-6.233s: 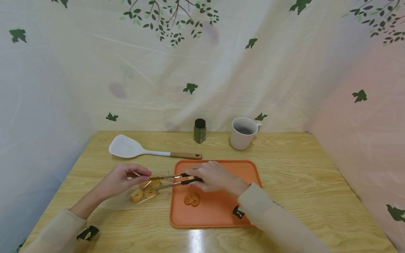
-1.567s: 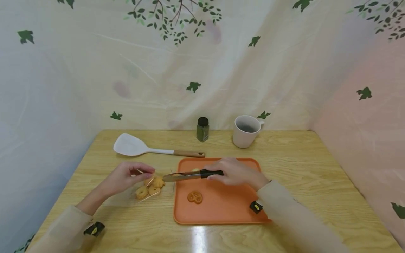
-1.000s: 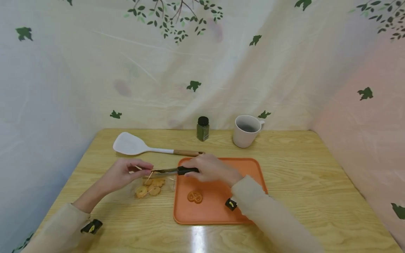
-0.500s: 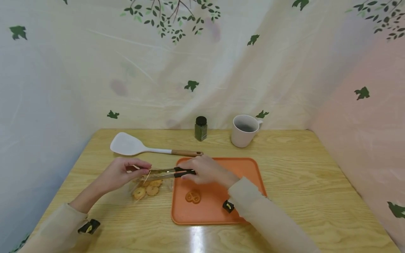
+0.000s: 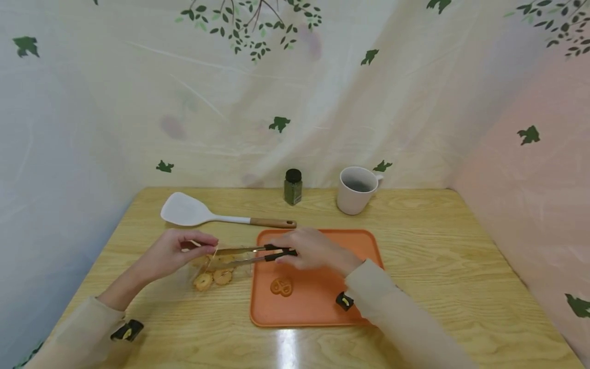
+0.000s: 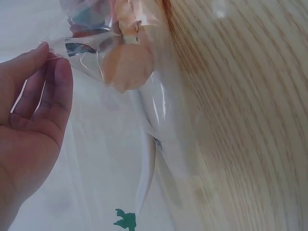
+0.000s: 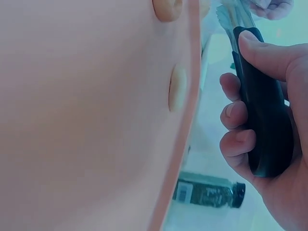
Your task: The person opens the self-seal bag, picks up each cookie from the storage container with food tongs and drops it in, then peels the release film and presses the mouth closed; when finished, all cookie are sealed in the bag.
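Observation:
In the head view my left hand (image 5: pixel 168 256) pinches the edge of a clear plastic bag (image 6: pixel 166 110) between thumb and fingertips. Several golden cookies (image 5: pixel 203 281) show through the film. My right hand (image 5: pixel 315 250) grips metal tongs by their black handles (image 7: pixel 264 101). The tong arms are spread and point left, their tips at the mouth of the bag and over the cookies. On the orange tray (image 5: pixel 318 310) below lies a pretzel-shaped cookie (image 5: pixel 281 287). A pale round cookie (image 7: pixel 178 89) on the tray shows in the right wrist view, hidden by my hand in the head view.
A white spatula (image 5: pixel 186 211) with a wooden handle lies behind the bag, its handle end near the tray's back edge. Farther back stand a black-capped jar (image 5: pixel 292 190) with green contents and a pale mug (image 5: pixel 352 199). A patterned cloth (image 5: pixel 221 123) encloses the table.
The tongs, earlier closed and held over the tray, have swung left to the bag and spread, then shifted slightly right. My left hand keeps its pinch, nearly in place.

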The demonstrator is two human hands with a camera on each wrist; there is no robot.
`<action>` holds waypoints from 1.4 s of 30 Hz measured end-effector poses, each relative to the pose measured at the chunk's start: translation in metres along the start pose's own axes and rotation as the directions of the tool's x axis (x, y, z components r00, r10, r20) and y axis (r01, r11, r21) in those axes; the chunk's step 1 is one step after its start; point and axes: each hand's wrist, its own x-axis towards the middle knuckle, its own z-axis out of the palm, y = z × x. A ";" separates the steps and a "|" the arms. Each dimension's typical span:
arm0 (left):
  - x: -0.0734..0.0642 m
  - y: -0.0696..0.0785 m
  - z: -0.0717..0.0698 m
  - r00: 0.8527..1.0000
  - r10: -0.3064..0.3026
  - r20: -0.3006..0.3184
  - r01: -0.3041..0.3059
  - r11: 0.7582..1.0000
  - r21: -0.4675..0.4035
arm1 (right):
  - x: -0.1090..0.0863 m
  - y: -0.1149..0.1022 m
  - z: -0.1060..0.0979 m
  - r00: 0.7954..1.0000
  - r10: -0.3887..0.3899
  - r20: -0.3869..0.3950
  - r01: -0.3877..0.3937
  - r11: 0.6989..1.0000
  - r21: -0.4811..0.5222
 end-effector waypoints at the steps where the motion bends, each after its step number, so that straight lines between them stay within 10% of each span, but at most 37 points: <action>1: 0.000 0.000 0.000 1.000 0.001 0.002 -0.001 1.000 0.002 | -0.004 0.000 -0.002 1.000 0.014 0.001 -0.014 1.000 0.009; 21: -0.003 -0.003 0.002 1.000 -0.005 0.009 0.005 1.000 -0.021 | -0.111 0.036 -0.026 0.973 0.222 -0.069 -0.229 0.968 -0.107; 42: -0.005 -0.006 0.008 0.999 -0.027 0.024 0.028 0.999 -0.039 | -0.128 0.047 -0.015 0.981 0.172 -0.086 -0.179 0.981 -0.078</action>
